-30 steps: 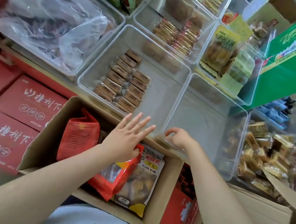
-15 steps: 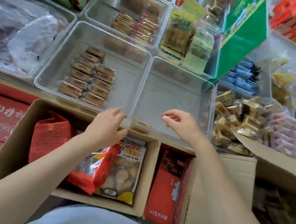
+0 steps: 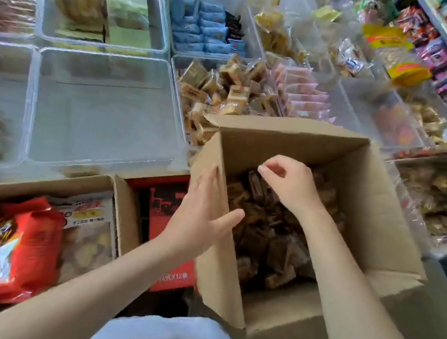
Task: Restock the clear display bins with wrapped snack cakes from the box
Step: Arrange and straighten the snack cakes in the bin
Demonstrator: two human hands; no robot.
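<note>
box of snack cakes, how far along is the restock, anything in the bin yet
Barely started. Done: the box stands open. The clear bin beside it holds nothing visible. In hand: the left hand lies flat against the box's left flap, and the right hand reaches in over the dark wrapped cakes, fingers curled; whether it holds one is unclear. Left: all the moving.

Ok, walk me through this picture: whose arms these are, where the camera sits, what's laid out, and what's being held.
The camera is worn on a person's head and looks down at their own bare arms. The left hand lies flat against the wall of an open cardboard box. The right hand reaches into it, fingers curled above brown wrapped snack cakes; whether it grips one is unclear. Beyond lies an empty clear bin, with other bins of snacks around.
</note>
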